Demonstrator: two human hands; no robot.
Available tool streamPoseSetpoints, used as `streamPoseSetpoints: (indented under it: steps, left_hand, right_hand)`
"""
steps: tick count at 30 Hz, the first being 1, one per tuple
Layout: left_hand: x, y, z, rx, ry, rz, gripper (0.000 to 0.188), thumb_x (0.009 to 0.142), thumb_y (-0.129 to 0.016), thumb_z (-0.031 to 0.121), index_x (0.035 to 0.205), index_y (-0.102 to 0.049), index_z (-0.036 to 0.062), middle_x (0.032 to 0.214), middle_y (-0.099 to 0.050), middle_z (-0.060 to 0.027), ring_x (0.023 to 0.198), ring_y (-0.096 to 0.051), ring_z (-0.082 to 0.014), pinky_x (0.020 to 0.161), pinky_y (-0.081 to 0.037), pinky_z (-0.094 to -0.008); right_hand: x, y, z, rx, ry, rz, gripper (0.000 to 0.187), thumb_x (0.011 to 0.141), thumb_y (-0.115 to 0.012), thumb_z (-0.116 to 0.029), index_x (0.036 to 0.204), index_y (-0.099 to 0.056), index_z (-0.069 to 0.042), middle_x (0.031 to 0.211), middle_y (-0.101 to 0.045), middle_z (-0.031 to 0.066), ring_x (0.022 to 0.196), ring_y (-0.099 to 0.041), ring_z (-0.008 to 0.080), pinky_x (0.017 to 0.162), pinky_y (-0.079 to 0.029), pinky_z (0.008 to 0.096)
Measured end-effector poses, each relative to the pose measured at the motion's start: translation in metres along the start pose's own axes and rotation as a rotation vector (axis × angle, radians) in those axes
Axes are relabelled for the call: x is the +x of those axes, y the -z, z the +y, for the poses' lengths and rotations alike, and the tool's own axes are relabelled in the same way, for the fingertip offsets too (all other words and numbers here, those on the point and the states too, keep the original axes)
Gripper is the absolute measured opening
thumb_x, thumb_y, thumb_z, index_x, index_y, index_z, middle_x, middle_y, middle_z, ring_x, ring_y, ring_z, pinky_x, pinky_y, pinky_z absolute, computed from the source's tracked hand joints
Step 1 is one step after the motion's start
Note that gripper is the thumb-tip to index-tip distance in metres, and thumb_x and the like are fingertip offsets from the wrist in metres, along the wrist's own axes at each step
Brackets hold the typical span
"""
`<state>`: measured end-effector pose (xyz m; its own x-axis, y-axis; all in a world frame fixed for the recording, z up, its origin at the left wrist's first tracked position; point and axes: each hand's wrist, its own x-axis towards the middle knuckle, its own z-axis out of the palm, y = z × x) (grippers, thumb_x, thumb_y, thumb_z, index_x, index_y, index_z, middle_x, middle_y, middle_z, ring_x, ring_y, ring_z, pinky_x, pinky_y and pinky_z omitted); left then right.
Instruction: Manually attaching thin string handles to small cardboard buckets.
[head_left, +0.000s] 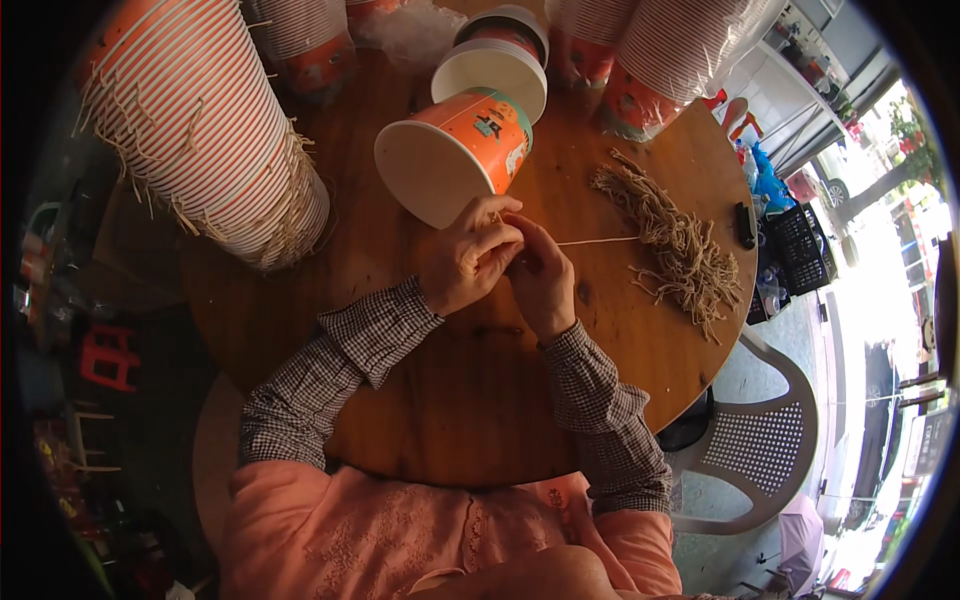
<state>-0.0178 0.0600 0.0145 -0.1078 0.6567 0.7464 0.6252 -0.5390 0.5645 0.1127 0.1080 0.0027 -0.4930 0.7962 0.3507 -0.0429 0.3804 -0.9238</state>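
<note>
My left hand (465,262) and my right hand (545,287) meet over the table, fingertips pinched together on a thin beige string (598,240). The string runs out to the right from the fingers toward a loose bundle of similar strings (685,235). Just beyond the fingers, an orange and white paper bucket (492,125) lies on its side, its wide mouth facing me. Its rim is close to my left fingertips; whether they touch it I cannot tell. The fingers hide the part of the string between them.
A tall leaning stack of paper buckets (215,130) with strings hanging from them stands at the left. More buckets (492,75) lie behind the near one. Plastic-wrapped stacks (665,60) stand at the back of the round wooden table (450,420). A grey chair (755,440) is at the right.
</note>
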Motion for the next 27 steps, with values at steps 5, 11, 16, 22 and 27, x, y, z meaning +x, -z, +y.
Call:
streamPoseSetpoints:
  steps: [5, 11, 16, 22, 27]
  left_hand:
    - [0.000, 0.008, 0.000, 0.019, -0.061, -0.129, 0.018, 0.085, -0.062, -0.002, 0.102, -0.062, 0.0038, 0.110, -0.064, -0.0106, 0.087, -0.065, -0.0202, 0.072, -0.054, -0.0293]
    - [0.005, 0.005, -0.007, 0.285, -0.124, -0.164, 0.039, 0.082, -0.061, 0.000, 0.120, -0.055, 0.0062, 0.099, -0.068, -0.0081, 0.089, -0.066, -0.0231, 0.079, -0.053, -0.0363]
    - [0.015, 0.002, -0.014, 0.338, -0.166, -0.233, 0.036, 0.081, -0.057, -0.002, 0.116, -0.058, 0.0053, 0.096, -0.068, -0.0095, 0.087, -0.066, -0.0252, 0.079, -0.053, -0.0368]
    - [0.021, 0.017, -0.032, 0.308, -0.121, -0.199, 0.025, 0.081, -0.059, -0.003, 0.105, -0.063, 0.0024, 0.094, -0.068, -0.0114, 0.086, -0.067, -0.0265, 0.073, -0.055, -0.0353]
    - [0.026, 0.025, -0.042, 0.259, -0.024, -0.057, 0.016, 0.082, -0.064, -0.002, 0.097, -0.064, 0.0031, 0.087, -0.068, -0.0106, 0.078, -0.069, -0.0240, 0.068, -0.056, -0.0326]
  right_hand:
    - [-0.003, 0.001, 0.007, 0.047, -0.120, 0.064, 0.019, 0.090, -0.058, -0.001, 0.109, -0.064, 0.001, 0.097, -0.069, 0.0089, 0.083, -0.067, 0.0130, 0.072, -0.054, 0.0246]
    - [0.002, 0.008, 0.006, 0.068, -0.072, 0.148, 0.016, 0.092, -0.056, -0.001, 0.106, -0.064, 0.003, 0.094, -0.070, 0.0083, 0.077, -0.067, 0.0136, 0.067, -0.054, 0.0252]
    - [0.005, 0.016, 0.005, -0.121, 0.097, 0.159, 0.016, 0.090, -0.057, 0.001, 0.104, -0.064, 0.001, 0.091, -0.069, 0.0089, 0.076, -0.067, 0.0150, 0.066, -0.054, 0.0256]
    - [0.005, 0.014, 0.003, -0.214, 0.073, 0.141, 0.013, 0.089, -0.058, 0.000, 0.100, -0.064, 0.001, 0.085, -0.068, 0.0088, 0.074, -0.066, 0.0146, 0.067, -0.053, 0.0260]
    - [-0.010, -0.026, 0.004, 0.064, -0.145, -0.129, 0.013, 0.089, -0.059, -0.002, 0.100, -0.063, 0.004, 0.084, -0.068, 0.0086, 0.076, -0.065, 0.0137, 0.069, -0.053, 0.0272]
